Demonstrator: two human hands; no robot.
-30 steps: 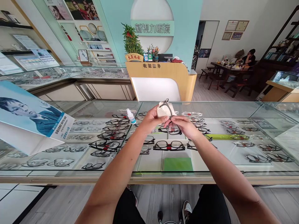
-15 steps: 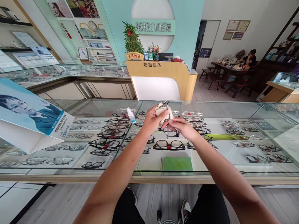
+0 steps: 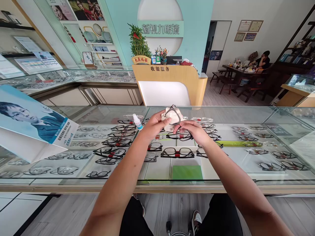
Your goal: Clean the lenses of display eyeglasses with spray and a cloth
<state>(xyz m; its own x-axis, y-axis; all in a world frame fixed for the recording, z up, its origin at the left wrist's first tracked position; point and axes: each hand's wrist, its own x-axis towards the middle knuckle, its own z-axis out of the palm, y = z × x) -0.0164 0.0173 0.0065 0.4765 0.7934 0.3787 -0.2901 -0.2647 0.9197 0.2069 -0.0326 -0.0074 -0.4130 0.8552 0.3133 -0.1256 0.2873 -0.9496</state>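
Over the glass counter my left hand (image 3: 156,124) is closed on a cream cleaning cloth (image 3: 168,127), with the thumb on its near side. The cloth lies behind one lens of a dark-framed pair of eyeglasses (image 3: 184,134). My right hand (image 3: 195,130) pinches these eyeglasses near the middle of the frame, so they hang tilted between both hands. The fingertips of the right hand are partly hidden. To the left of my left hand, a small white spray bottle (image 3: 137,122) with a blue label stands upright on the glass.
The glass display counter (image 3: 157,187) holds rows of eyeglasses (image 3: 177,152) and a green box (image 3: 187,172). A folded advertising sign (image 3: 31,121) stands at the left. Beyond are a wooden reception desk (image 3: 169,73) and a person (image 3: 263,61) seated at a table.
My left thumb has come off the lens, and the cloth is spread wider behind it. My left hand has shifted slightly left; the right hand and eyeglasses slightly right.
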